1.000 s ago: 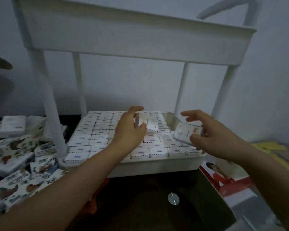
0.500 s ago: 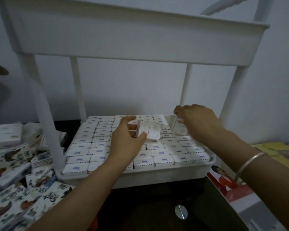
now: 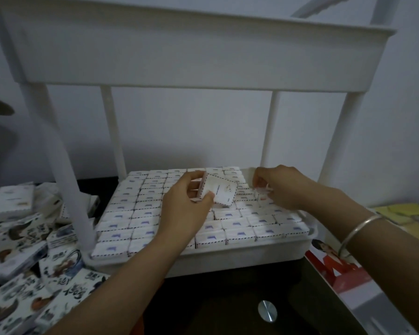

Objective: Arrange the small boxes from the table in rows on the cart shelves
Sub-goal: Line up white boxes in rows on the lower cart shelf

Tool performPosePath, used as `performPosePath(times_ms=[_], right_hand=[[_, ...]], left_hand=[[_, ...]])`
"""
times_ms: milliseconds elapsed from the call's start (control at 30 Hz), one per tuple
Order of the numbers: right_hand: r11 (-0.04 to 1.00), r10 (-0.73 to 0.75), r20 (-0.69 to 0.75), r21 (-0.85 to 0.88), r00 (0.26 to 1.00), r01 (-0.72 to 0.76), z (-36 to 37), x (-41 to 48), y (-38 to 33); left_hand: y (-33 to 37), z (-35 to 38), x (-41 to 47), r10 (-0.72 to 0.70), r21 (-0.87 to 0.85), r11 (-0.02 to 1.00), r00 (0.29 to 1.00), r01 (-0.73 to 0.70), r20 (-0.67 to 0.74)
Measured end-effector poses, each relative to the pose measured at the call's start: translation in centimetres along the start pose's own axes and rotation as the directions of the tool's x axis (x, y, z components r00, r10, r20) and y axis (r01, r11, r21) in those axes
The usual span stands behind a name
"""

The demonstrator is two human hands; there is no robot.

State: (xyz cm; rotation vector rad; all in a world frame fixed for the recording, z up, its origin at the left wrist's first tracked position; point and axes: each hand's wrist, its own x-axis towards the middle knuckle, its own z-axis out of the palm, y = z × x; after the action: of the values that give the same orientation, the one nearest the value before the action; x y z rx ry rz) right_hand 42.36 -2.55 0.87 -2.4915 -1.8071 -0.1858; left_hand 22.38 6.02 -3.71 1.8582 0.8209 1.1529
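single head cam, close in front of the cart shelf (image 3: 240,256), facing forward and down onto it, upper tier overhead

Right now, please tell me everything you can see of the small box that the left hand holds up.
The small box is white, seemingly card, flat and rectangular, with a dashed airmail-like border and faint small print on its broad face. It looks closed. The left hand pinches its left end, thumb in front, holding it tilted above the rows of like boxes on the cart shelf.
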Motion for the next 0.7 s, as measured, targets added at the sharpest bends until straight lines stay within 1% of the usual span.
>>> performPosePath(times_ms=[67,133,233,267,333,400,433,500,567,633,700], right_hand=[[1.0,0.022,0.047,0.011,0.999,-0.023,0.5,0.0,-0.2],[0.999,0.038,0.054,0.021,0.998,-0.039,0.7,-0.2,-0.7],[0.997,0.068,0.007,0.021,0.998,-0.068,0.7,-0.9,-1.4],[0.996,0.09,-0.019,0.029,0.996,-0.09,0.9,-1.3,-1.7],[0.995,0.102,-0.117,0.016,0.988,-0.101,1.8,-2.0,-2.3],[0.995,0.066,-0.239,-0.061,0.969,-0.083,3.0,-2.4,-2.5],[0.994,0.059,-0.289,-0.072,0.956,-0.083,3.6,-2.4,-2.4],[0.995,0.094,-0.342,0.004,0.935,-0.098,4.3,-2.5,-2.3],[0.992,0.124,-0.396,0.082,0.91,-0.1,4.8,-2.6,-2.1],[0.99,0.135,-0.423,0.102,0.896,-0.101,4.9,-2.9,-2.1],[0.986,0.16,-0.452,0.123,0.878,-0.117,5.0,-3.2,-2.3]], left_hand=[[0.0,0.1,0.0,0.012,0.023,1.0,1.0,-0.012,-0.01],[0.3,0.0,-0.2,0.049,0.063,0.997,0.999,-0.048,-0.011],[1.1,0.0,-0.5,0.197,0.174,0.965,0.98,-0.196,0.012],[1.6,0.1,-0.3,0.249,0.204,0.947,0.968,-0.25,0.029],[2.5,0.4,0.9,0.322,0.247,0.911,0.944,-0.329,0.067],[3.2,1.2,2.7,0.348,0.256,0.897,0.932,-0.362,0.099],[3.4,1.8,3.6,0.354,0.257,0.891,0.927,-0.374,0.121],[3.7,3.4,5.3,0.348,0.272,0.879,0.917,-0.391,0.195],[3.6,5.2,6.4,0.331,0.287,0.863,0.895,-0.415,0.298],[3.4,6.8,7.1,0.306,0.298,0.846,0.86,-0.443,0.409],[3.1,7.9,7.5,0.278,0.319,0.81,0.802,-0.492,0.529]])
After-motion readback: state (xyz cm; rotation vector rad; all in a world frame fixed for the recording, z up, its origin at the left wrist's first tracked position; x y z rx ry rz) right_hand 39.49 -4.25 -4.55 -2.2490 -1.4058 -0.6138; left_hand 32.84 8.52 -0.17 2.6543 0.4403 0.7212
